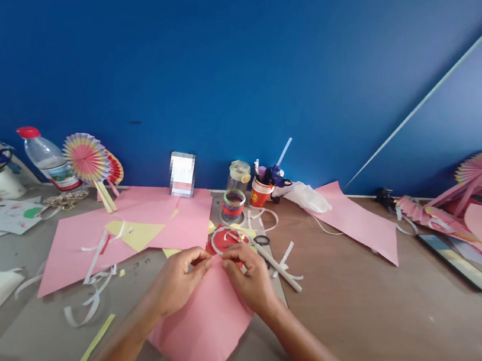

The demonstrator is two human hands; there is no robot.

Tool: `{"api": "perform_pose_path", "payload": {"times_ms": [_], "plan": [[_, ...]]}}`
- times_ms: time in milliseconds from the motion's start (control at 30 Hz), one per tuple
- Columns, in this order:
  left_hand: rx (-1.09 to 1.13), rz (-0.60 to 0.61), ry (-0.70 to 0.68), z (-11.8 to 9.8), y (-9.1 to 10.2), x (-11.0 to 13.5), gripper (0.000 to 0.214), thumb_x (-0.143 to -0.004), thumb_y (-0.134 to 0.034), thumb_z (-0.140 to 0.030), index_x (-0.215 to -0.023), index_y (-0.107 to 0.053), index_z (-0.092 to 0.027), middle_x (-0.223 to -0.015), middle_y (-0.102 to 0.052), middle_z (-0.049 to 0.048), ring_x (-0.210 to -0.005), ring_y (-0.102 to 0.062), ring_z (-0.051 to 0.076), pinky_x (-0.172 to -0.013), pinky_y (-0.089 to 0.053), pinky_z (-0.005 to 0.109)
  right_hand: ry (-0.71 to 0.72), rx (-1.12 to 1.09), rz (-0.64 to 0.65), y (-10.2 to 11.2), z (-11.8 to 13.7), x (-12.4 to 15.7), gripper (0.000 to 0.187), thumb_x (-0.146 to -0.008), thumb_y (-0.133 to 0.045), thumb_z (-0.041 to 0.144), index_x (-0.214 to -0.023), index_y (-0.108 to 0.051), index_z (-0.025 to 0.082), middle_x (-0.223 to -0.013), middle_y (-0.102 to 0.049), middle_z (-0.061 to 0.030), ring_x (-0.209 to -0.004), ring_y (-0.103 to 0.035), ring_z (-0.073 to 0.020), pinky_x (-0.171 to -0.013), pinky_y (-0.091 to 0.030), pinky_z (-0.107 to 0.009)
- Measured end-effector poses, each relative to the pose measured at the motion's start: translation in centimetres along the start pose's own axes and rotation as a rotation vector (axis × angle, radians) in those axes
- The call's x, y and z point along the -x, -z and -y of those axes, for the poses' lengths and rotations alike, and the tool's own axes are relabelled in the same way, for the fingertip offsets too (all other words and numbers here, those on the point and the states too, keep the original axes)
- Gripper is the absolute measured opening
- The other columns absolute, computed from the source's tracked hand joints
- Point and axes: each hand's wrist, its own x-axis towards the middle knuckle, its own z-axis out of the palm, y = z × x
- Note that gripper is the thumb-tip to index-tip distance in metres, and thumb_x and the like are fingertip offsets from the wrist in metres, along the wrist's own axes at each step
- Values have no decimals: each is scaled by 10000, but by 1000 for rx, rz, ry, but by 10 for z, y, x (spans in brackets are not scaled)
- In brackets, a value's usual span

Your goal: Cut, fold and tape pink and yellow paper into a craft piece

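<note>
A sheet of pink paper (208, 331) hangs between my hands, its top edge pinched and its lower part drooping toward me over the table. My left hand (182, 280) grips the upper left of that edge between thumb and fingers. Close beside it, my right hand (249, 277) pinches the same edge a little to the right. Just beyond the fingertips lie a red piece (215, 239), a white ring-shaped strip (219, 236) and a pale rod (284, 270).
More pink sheets (134, 201) lie behind, with yellow paper (139, 235) and curled white strips (93, 303). Against the blue wall stand a glass jar (238, 174), a red cup of pens (260, 195), a bottle (49, 156) and a folded paper fan (86, 159). A tablet (458, 262) lies right.
</note>
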Motion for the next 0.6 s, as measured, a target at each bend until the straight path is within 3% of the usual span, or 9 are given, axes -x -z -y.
{"api": "perform_pose_path", "payload": {"times_ms": [133, 233, 333, 467, 600], "plan": [[-12, -8, 25, 4, 1, -2, 227, -852, -491, -349, -695, -573, -207, -600, -548, -36, -572, -510, 133, -550, -411, 223, 145, 131, -66, 11, -5, -4, 124, -842, -547, 212, -813, -667, 197, -841, -652, -91, -839, -592, -227, -776, -466, -375], [-96, -16, -51, 4, -1, -2, 225, -871, -486, -346, -714, -583, -217, -651, -597, -21, -652, -556, 157, -739, -466, 286, 8, 59, 1, 20, -10, -8, 182, -881, -527, 285, -843, -674, 183, -824, -647, -75, -807, -591, -208, -735, -463, -348], [-146, 4, -126, 3, -5, -2, 224, -897, -479, -338, -741, -595, -227, -674, -631, -25, -702, -585, 162, -1000, -376, 382, -162, -123, 181, 22, -11, -8, 197, -850, -574, 327, -917, -679, 174, -871, -658, -51, -797, -595, -182, -700, -459, -304], [-181, 17, -138, 2, -8, -2, 252, -914, -464, -340, -740, -608, -227, -694, -651, -10, -710, -586, 169, -945, -416, 369, -264, -207, 213, 16, -7, -7, 74, -766, -597, 212, -778, -652, 164, -737, -625, -4, -687, -546, -135, -623, -417, -252], [-169, 69, -136, 1, -6, -2, 259, -922, -456, -358, -786, -635, -231, -748, -676, 4, -740, -604, 174, -978, -390, 398, -238, -142, 148, 11, 0, -5, 98, -749, -554, 143, -669, -603, 170, -650, -577, 15, -638, -507, -120, -593, -386, -242]]}}
